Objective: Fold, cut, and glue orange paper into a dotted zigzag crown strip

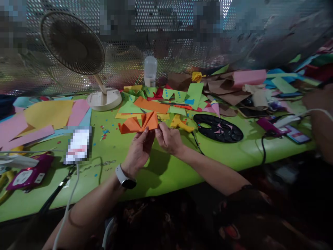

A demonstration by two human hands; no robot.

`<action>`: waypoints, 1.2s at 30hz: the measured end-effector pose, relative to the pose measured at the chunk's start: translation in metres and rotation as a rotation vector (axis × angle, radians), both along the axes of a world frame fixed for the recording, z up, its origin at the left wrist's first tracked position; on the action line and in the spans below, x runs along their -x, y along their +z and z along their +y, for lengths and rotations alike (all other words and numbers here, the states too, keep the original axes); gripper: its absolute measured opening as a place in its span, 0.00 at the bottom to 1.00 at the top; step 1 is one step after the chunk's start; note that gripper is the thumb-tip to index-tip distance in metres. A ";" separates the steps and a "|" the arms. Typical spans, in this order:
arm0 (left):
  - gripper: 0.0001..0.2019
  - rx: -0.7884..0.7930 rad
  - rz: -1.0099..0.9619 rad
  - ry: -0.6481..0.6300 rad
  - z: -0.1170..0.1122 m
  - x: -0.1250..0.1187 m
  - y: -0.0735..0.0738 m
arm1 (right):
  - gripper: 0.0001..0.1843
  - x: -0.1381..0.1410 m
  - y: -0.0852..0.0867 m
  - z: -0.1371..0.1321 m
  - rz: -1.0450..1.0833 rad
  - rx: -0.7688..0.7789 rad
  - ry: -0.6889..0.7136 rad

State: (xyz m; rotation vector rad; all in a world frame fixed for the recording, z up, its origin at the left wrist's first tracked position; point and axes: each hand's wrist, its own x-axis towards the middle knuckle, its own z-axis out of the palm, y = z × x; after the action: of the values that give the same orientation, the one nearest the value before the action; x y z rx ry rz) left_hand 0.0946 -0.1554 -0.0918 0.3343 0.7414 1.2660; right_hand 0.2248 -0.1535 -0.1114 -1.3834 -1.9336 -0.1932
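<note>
A folded orange paper piece [137, 123] with pleated, fan-like creases is held just above the green table [166, 170]. My left hand [139, 149], with a white watch on the wrist, pinches its lower middle edge. My right hand [169, 138] pinches the right end of the same piece, fingers pressed together. Both hands meet at the paper's bottom edge.
A white desk fan [78, 55] stands at the back left, a clear bottle [150, 71] behind centre. Coloured paper sheets [47, 116] and scraps cover the table. A yellow glue gun [180, 123], a black round palette [218, 127], phones [78, 144] and cables lie around. Another person's arm [321, 118] is at the right.
</note>
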 end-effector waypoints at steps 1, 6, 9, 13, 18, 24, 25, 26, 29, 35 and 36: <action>0.07 0.002 -0.002 0.011 -0.002 -0.001 0.001 | 0.18 0.000 0.000 0.000 -0.019 -0.017 -0.015; 0.12 0.021 -0.042 0.067 -0.009 -0.004 0.009 | 0.19 0.001 0.002 -0.001 -0.066 -0.058 -0.051; 0.13 0.006 -0.067 0.091 -0.012 -0.007 0.011 | 0.19 0.001 0.002 0.000 -0.019 0.014 -0.029; 0.11 0.005 -0.052 0.096 -0.011 -0.008 0.008 | 0.18 0.001 0.003 0.000 0.099 0.078 0.021; 0.07 -0.111 0.012 0.101 -0.003 0.001 0.001 | 0.13 -0.004 0.009 -0.001 0.420 0.202 0.221; 0.09 -0.280 0.124 0.019 0.003 0.011 -0.001 | 0.20 -0.002 0.008 0.001 0.821 0.482 0.406; 0.09 -0.290 0.145 0.001 0.004 0.013 0.000 | 0.21 -0.001 0.006 0.002 0.845 0.503 0.410; 0.10 -0.299 0.162 -0.014 0.005 0.015 0.001 | 0.21 -0.001 0.005 0.002 0.864 0.519 0.414; 0.12 -0.330 0.181 -0.040 0.008 0.019 0.001 | 0.21 0.001 0.002 0.005 0.944 0.568 0.443; 0.15 -0.363 0.216 -0.129 0.011 0.025 -0.010 | 0.21 0.002 0.000 0.005 1.029 0.626 0.471; 0.14 -0.360 0.225 -0.138 0.011 0.025 -0.012 | 0.21 0.002 0.001 0.004 1.010 0.627 0.469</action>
State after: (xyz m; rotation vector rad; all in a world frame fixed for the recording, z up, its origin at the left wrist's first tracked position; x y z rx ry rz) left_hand 0.0693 -0.1446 -0.1040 0.8181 0.6650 1.2405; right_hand 0.2230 -0.1492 -0.1109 -0.9904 -1.3743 1.1914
